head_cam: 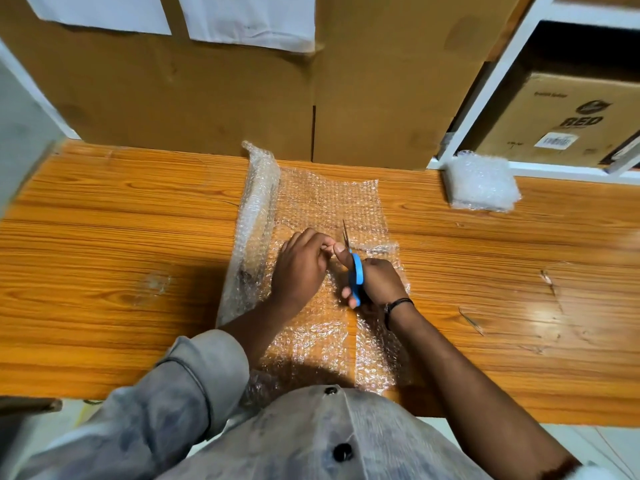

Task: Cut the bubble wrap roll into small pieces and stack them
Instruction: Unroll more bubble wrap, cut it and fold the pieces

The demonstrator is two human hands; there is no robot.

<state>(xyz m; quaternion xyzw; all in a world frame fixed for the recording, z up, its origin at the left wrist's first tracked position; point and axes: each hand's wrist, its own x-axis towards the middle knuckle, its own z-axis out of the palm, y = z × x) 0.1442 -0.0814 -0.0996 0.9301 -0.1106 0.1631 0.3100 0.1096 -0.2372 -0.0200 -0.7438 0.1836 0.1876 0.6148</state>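
Note:
A clear bubble wrap roll (254,216) lies along the middle of the wooden table (104,244), with its loose sheet (329,199) unrolled to the right. My right hand (379,282) grips blue-handled scissors (355,271) whose blades point away from me into the sheet, partway along a cut. Just left of the blades, my left hand (299,268) pinches the sheet beside the cut line. A stack of cut bubble wrap pieces (481,181) sits at the table's far right.
Large cardboard boxes (242,91) stand along the table's far edge. A white shelf frame (485,98) at the right holds another printed carton (568,123). Bare wood lies to the left and right of the sheet.

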